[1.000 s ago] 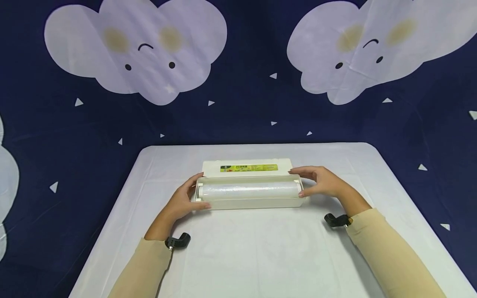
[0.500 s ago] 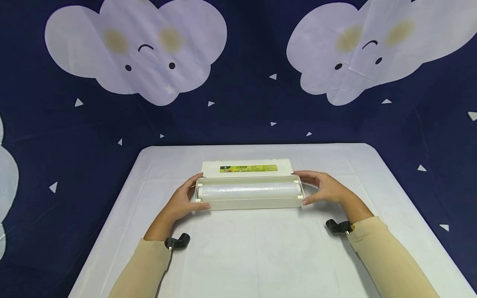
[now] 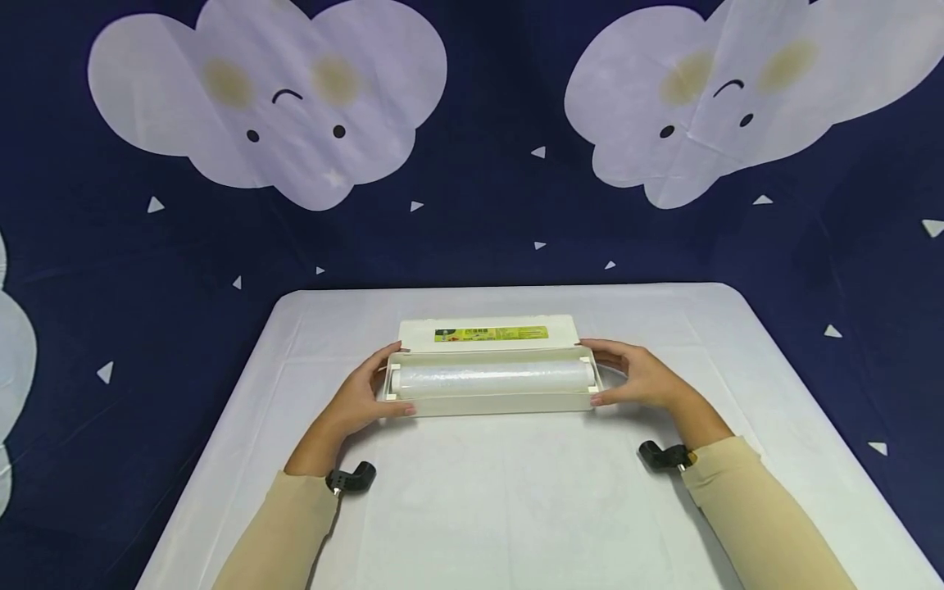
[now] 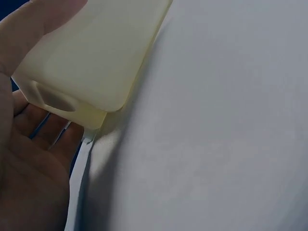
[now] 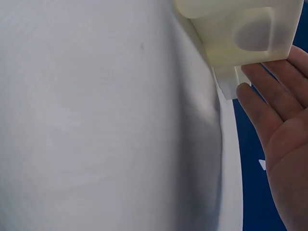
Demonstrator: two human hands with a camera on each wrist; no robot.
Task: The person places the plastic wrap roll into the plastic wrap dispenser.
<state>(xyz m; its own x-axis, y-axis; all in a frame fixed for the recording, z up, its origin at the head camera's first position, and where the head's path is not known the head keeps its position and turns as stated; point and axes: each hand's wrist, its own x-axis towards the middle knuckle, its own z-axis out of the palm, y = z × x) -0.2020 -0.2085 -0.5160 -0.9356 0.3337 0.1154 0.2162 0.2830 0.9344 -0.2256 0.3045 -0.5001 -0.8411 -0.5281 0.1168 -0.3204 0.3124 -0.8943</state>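
Has, toward the left edge of the counter [image 3: 509,508], a beige sleeve [image 3: 280,533] with a black wrist camera [image 3: 352,477] at the cuff. Grips the left end of a long white box [image 3: 501,405] with the left hand [image 3: 357,400], laying the thumb along the front wall and curling the fingers round behind the end.

Holds the box between both hands, with its long axis running from one hand to the other, parallel to the counter's far edge. Sits closer to that far edge, roughly midway between left and right edges; cannot tell whether flat down or slightly raised. Opens upward to show a roll [image 3: 494,377] of clear film, set inside along the same axis. Has its lid [image 3: 489,346] folded back toward the far edge, bearing a yellow-green label [image 3: 490,334].

Grasps the right end with the right hand [image 3: 642,378], setting the thumb at the front corner and the fingers at the back, beside the lid. Shows fingers but no thumb in the right wrist view. Meets one box end with each hand, with neither hand nearer; reaches farther along the front wall with the left thumb than with the right.
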